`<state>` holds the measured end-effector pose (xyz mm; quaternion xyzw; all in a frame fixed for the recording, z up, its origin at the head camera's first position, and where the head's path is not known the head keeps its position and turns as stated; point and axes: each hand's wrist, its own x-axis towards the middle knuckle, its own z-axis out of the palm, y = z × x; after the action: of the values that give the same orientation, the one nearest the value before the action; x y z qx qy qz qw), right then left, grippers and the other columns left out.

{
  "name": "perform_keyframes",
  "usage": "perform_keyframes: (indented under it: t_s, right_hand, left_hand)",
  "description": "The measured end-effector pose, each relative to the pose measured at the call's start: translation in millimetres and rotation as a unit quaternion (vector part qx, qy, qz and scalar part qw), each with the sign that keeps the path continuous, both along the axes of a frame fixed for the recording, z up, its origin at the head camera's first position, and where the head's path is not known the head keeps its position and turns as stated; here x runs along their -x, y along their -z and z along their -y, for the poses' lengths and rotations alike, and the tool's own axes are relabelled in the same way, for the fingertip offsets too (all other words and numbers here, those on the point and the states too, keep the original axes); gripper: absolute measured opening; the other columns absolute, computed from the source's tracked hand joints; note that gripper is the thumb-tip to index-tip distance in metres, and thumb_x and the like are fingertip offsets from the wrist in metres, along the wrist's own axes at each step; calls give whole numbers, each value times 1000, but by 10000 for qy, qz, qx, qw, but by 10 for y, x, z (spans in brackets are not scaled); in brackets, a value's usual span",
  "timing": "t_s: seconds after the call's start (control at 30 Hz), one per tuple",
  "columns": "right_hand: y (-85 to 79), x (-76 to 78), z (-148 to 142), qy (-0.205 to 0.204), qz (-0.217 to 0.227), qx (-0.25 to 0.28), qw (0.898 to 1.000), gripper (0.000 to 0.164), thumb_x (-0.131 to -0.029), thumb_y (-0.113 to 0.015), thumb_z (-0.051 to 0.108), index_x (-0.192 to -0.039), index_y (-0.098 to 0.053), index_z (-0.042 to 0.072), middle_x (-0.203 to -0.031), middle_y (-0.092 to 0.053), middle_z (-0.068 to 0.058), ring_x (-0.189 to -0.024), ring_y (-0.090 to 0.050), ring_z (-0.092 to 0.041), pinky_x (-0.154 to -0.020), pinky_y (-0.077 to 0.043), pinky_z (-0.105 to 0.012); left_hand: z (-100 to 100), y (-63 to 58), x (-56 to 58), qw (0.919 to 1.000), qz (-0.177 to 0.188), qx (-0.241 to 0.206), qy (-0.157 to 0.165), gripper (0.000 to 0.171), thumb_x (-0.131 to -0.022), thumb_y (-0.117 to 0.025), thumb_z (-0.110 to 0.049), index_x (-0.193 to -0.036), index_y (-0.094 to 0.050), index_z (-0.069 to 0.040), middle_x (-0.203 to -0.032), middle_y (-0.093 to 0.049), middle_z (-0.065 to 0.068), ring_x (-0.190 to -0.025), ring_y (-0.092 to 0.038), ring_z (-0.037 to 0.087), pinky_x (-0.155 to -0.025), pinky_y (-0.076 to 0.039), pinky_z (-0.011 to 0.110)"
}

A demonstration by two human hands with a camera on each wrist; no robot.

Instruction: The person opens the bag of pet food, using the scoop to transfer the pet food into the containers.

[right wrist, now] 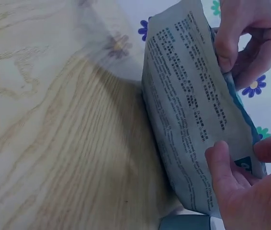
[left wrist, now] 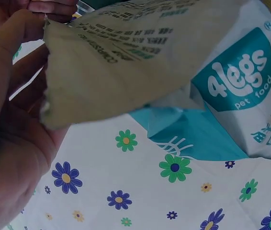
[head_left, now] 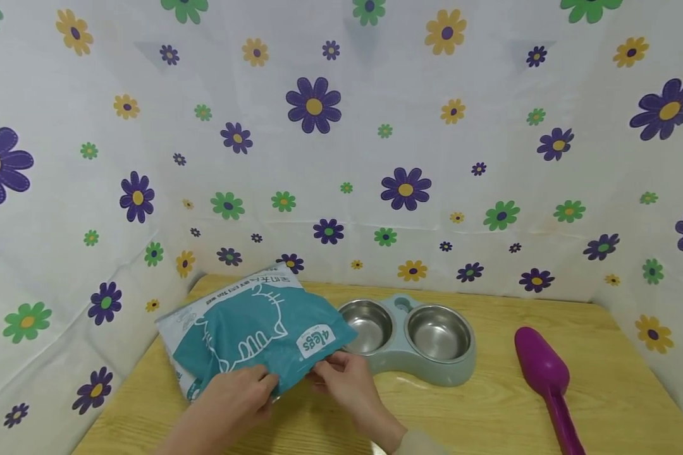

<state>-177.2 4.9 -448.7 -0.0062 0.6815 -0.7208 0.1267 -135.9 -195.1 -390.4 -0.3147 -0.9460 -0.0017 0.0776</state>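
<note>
Pet food bag [head_left: 245, 335], teal and white, at the left of the wooden table [head_left: 501, 417], near edge raised. Left hand [head_left: 236, 395] pinches that edge between thumb and fingers; right hand [head_left: 350, 382] pinches it further right. Double bowl stand [head_left: 424, 370] just beside, partly hidden by the bag's corner; contact cannot be told. Magenta scoop [head_left: 546, 373] well apart, far right. Flower-print cloth [head_left: 370, 82] behind

Soft light fills the head view, glare whitening the table [head_left: 427, 404] toward five o'clock. The left wrist view is dimmer, its bag [left wrist: 121, 86] shaded; the right blurs a flower [right wrist: 118, 45] near eleven o'clock.
</note>
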Motion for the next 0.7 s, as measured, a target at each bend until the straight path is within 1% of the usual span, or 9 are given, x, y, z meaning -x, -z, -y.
perform_keyframes:
  t_s: [0.1,0.2,0.3,0.4,0.53,0.6,0.7]
  right_hand:
    - [-11,53,7,89,-38,-53,9999,27,-97,-64,13,-113,-74,-6,-101,-78,-15,-88,-76,-23,-80,-62,-39]
    - [-9,137,14,133,-164,-89,9997,26,-97,-62,11,-112,-73,-6,-97,-78,-14,-83,-74,-16,-80,-62,-39]
    - [-6,216,17,114,-236,-68,9996,25,-96,-61,9,-112,-73,-7,-97,-77,-15,-81,-72,-13,-79,-62,-38]
    - [-3,282,10,-30,-240,-86,9997,26,-95,-61,8,-113,-73,-7,-100,-77,-15,-83,-73,-13,-80,-62,-36]
    - [-4,366,1,-332,-217,-285,9988,26,-95,-61,7,-113,-72,-7,-102,-77,-15,-85,-73,-15,-81,-62,-37]
    - [-16,397,10,-472,-207,-372,9980,25,-95,-62,7,-113,-72,-7,-104,-76,-16,-87,-75,-19,-82,-62,-39]
    - [-36,433,46,-614,-187,-409,9971,24,-95,-65,10,-112,-73,-6,-108,-76,-15,-91,-76,-22,-84,-62,-40]
  left_hand:
    - [-22,15,29,9996,108,-254,-104,14,-81,-84,-15,-78,-70,-14,-66,-50,-8,-58,-40,2,-53,-37,19]
    - [-41,19,66,9985,122,-495,-216,11,-82,-83,-14,-79,-73,-15,-66,-51,-8,-58,-41,2,-54,-39,19]
    - [-60,13,103,9972,173,-611,-388,11,-83,-82,-13,-77,-73,-15,-66,-53,-8,-58,-43,2,-54,-41,20]
    - [-63,11,133,9959,251,-662,-558,14,-84,-82,-12,-74,-72,-16,-66,-55,-8,-58,-45,2,-54,-41,20]
    - [-44,35,153,9946,110,-653,-798,17,-83,-82,-13,-73,-69,-18,-66,-55,-9,-58,-46,2,-54,-41,21]
    - [-27,49,159,9936,44,-617,-950,20,-83,-82,-13,-73,-66,-19,-66,-54,-9,-58,-46,3,-54,-41,22]
    - [2,58,168,9909,149,-555,-1218,25,-82,-82,-13,-72,-61,-20,-66,-52,-9,-59,-46,5,-55,-41,24]
